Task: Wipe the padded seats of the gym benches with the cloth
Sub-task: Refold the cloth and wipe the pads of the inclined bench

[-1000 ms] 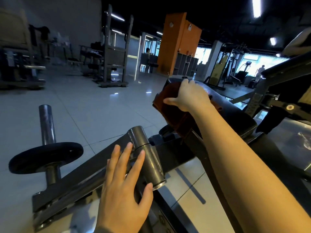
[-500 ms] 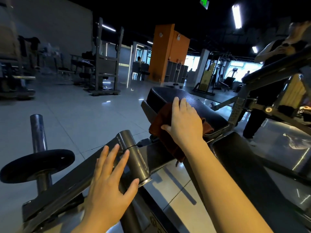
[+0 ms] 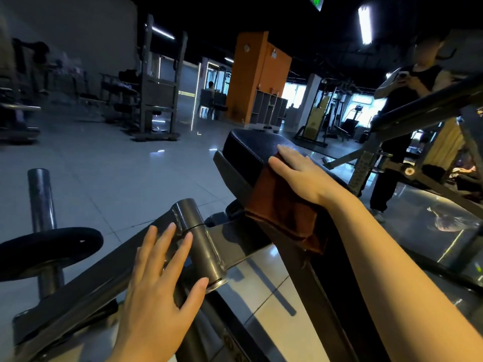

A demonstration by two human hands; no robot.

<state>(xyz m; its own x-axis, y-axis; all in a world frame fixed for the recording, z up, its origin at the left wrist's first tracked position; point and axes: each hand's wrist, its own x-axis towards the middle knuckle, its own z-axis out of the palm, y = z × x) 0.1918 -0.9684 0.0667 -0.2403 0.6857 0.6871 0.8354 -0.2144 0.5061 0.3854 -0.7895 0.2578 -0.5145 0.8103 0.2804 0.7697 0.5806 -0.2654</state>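
Cloth, rust-brown, draped over near edge of black padded seat, pinned under right hand. Fingers straight and together, flat on the pad, reaching past the cloth's far edge; most of the fabric under palm and wrist, loose end hanging down the seat's side (not bunched in any grip). Left hand spread flat, fingers apart, resting on grey metal frame tube. Black weight plate on post to the left.

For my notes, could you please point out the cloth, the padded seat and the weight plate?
cloth [image 3: 282, 212], head view, hanging brown fold.
padded seat [image 3: 248, 150], head view, bare black top.
weight plate [image 3: 49, 246], head view, black rim.
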